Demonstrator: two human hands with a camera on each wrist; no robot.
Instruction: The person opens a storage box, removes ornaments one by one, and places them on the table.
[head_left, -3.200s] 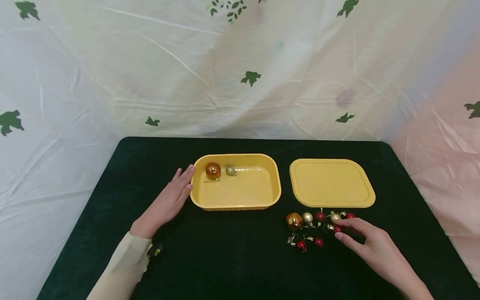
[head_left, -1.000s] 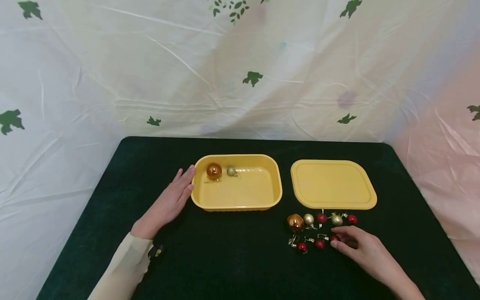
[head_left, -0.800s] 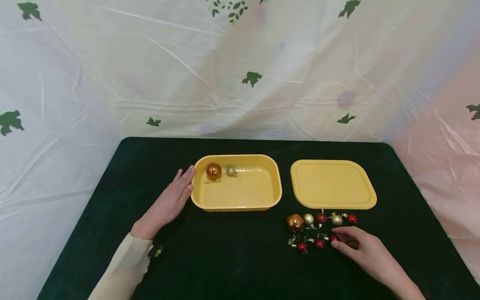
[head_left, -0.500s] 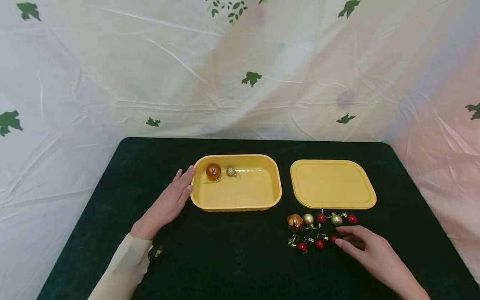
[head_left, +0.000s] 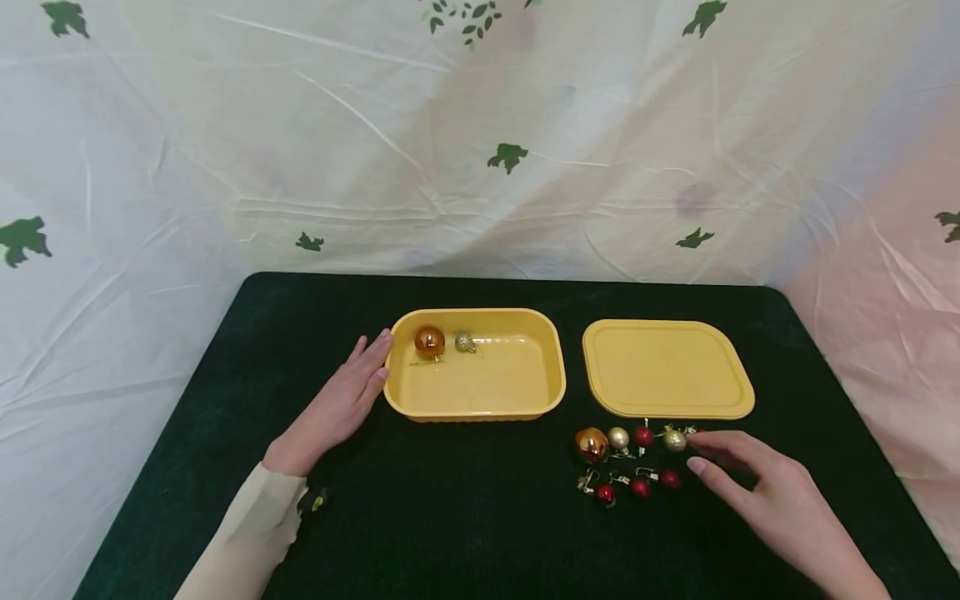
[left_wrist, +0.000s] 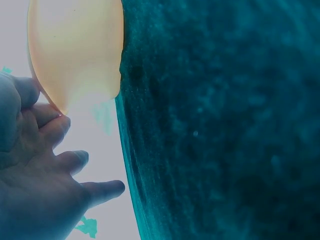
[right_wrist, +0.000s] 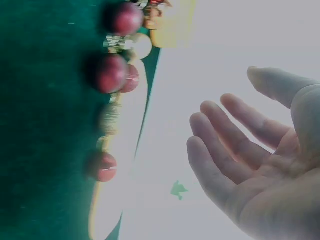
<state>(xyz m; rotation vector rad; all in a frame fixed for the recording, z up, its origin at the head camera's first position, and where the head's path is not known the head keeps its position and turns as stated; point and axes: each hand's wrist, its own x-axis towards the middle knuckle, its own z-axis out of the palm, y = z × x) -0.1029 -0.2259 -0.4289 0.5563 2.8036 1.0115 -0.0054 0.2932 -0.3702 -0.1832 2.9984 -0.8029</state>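
A yellow plastic box [head_left: 480, 400] stands on the dark table, with a large gold bauble [head_left: 430, 342] and a small glittery bauble [head_left: 464, 342] inside. My left hand [head_left: 337, 404] rests straight fingers against its left rim. Right of the box, several small baubles lie in two loose rows: a large gold bauble [head_left: 592, 445], pale gold ones and red ones. My right hand [head_left: 772, 492] hovers just right of the rows, fingers and thumb apart with nothing between them. Its fingertips are near a glittery gold bauble [head_left: 674, 440] and partly cover a red one behind. In the right wrist view its fingers are loosely spread.
A yellow lid [head_left: 667, 368] lies flat right of the box, behind the baubles. Dark green cloth covers the table [head_left: 450, 517]. A pale curtain [head_left: 375, 167] with green leaf shapes hangs along the far edge and both sides.
My right hand has released the red bauble at the right end of the front row, placed nearer me than before, and moved back and right. The left hand stays at the box.
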